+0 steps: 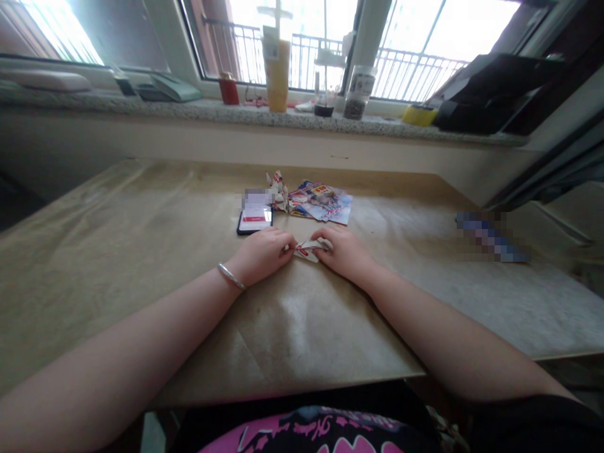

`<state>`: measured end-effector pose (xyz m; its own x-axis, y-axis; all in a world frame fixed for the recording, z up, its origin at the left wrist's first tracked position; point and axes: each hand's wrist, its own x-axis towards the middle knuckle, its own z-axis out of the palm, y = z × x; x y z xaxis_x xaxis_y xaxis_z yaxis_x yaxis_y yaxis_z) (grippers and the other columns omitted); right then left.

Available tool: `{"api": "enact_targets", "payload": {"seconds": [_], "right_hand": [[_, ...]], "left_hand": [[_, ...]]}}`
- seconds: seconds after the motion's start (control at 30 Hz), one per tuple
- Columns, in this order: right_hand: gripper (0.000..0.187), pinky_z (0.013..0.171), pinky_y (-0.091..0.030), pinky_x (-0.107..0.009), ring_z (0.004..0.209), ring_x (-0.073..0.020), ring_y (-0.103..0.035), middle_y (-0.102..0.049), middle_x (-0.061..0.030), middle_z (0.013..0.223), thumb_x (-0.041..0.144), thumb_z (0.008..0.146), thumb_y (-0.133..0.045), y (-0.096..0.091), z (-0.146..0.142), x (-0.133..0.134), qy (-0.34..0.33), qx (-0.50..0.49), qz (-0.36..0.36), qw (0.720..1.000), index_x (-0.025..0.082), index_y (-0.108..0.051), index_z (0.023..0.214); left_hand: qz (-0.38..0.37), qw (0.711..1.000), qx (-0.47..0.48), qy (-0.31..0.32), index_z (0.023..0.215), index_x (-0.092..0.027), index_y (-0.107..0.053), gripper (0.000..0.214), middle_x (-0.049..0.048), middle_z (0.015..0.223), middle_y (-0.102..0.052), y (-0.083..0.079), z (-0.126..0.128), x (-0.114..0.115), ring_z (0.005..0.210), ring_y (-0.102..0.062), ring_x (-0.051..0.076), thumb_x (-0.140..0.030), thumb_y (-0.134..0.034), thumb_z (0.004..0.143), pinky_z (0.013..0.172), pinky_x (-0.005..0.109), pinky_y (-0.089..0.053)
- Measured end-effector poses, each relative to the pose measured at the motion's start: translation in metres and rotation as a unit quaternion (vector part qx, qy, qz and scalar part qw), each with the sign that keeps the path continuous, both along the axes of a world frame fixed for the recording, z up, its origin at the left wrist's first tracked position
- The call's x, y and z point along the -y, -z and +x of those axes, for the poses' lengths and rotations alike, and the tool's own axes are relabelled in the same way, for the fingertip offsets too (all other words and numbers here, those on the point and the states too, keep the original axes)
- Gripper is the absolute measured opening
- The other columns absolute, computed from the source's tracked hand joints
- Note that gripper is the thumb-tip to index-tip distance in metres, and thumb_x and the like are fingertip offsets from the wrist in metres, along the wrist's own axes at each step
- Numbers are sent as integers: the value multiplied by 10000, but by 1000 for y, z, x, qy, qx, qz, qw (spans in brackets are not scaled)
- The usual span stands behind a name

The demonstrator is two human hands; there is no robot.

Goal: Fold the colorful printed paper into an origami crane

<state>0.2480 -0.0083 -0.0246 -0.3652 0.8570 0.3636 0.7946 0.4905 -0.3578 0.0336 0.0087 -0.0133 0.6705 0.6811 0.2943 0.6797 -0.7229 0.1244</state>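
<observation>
Between my two hands is a small folded piece of white paper with red print. My left hand, with a silver bangle at the wrist, pinches its left end. On the other side, my right hand has its fingers closed on the right end. A phone with a lit screen lies just beyond my left hand. Behind the paper lies a fanned stack of colourful printed sheets, and at its left a crumpled or folded paper piece stands up.
The table has a beige cover. A blurred-out blue item lies at its right. Along the stone windowsill stand a tall yellow container, a red jar, a clear cup, a yellow tape roll and a black object.
</observation>
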Motion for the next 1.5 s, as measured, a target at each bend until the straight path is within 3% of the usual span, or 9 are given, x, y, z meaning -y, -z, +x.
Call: {"api": "enact_targets", "payload": {"seconds": [0.13,0.27,0.5,0.77,1.1,1.5], "right_hand": [[211,792,-437,-278,875,-164,-566,-619,-48,995,163,771,-571,-4,-4,5,-22,-28,4,999,206,-613,973],[197,715,-417,-246,755,-136,-545,-617,-22,855,134,778,-547,-4,-7,5,-39,-37,-16,998,188,-605,958],[92,710,-395,-244,773,-150,-545,-627,-40,809,223,828,-579,-2,-8,1,-67,17,-9,998,167,-648,852],[159,722,-409,-250,785,-164,-566,-636,-66,835,227,844,-524,-6,-11,3,-25,75,-28,997,154,-665,835],[130,634,-371,-244,771,-165,-583,-653,-40,869,208,770,-520,-18,1,6,17,126,-83,988,193,-633,833],[175,613,-343,-247,817,-173,-597,-659,-45,959,209,808,-484,-27,-1,12,36,177,-99,979,213,-630,905]], "left_hand": [[-8,1000,28,4,896,-170,-614,121,34,816,-644,1,1,0,766,-588,178,-160,-521,821,697,280,-448],[-12,998,53,7,921,-155,-583,123,37,834,-628,3,3,0,770,-579,172,-146,-529,811,689,272,-445],[-17,997,49,53,883,-157,-620,110,44,832,-622,4,7,-1,786,-573,166,-213,-528,864,706,267,-441],[17,999,-46,12,771,-145,-612,165,50,786,-592,-3,11,3,728,-540,164,-189,-495,878,678,269,-414],[29,993,-111,-19,865,-176,-632,153,45,840,-623,-13,1,7,747,-573,178,-162,-480,856,650,273,-409],[41,985,-161,-43,882,-185,-636,176,50,831,-646,-19,4,10,742,-613,200,-198,-460,878,587,281,-380]]}}
